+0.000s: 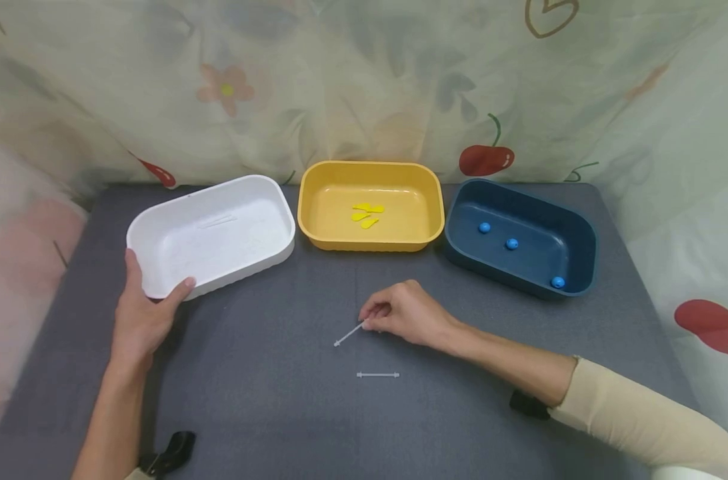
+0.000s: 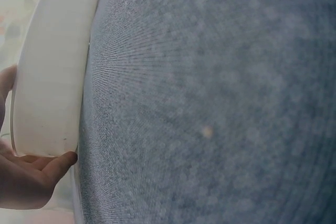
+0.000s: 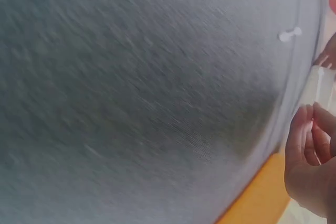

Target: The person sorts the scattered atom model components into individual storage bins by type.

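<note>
My left hand (image 1: pixel 142 320) grips the near left corner of a white tray (image 1: pixel 244 268), thumb against its front wall and fingers along its left side. Several thin white sticks (image 1: pixel 219 221) lie inside that tray. Over the middle of the table, my right hand (image 1: pixel 409 313) pinches one end of a thin translucent plastic stick (image 1: pixel 349 334), its free end slanting down to the left. A similar stick (image 1: pixel 378 375), with small collars at both ends, lies flat nearer the front. In the left wrist view, fingers (image 2: pixel 44 177) touch the white tray's wall.
A yellow tray (image 1: pixel 370 245) at the back middle holds several small yellow pieces (image 1: pixel 370 223). At the back right, a dark blue tray (image 1: pixel 490 270) contains three blue beads (image 1: pixel 511 244). Grey cloth (image 1: pixel 268 400) covers the table; a patterned curtain (image 1: pixel 340 80) hangs behind.
</note>
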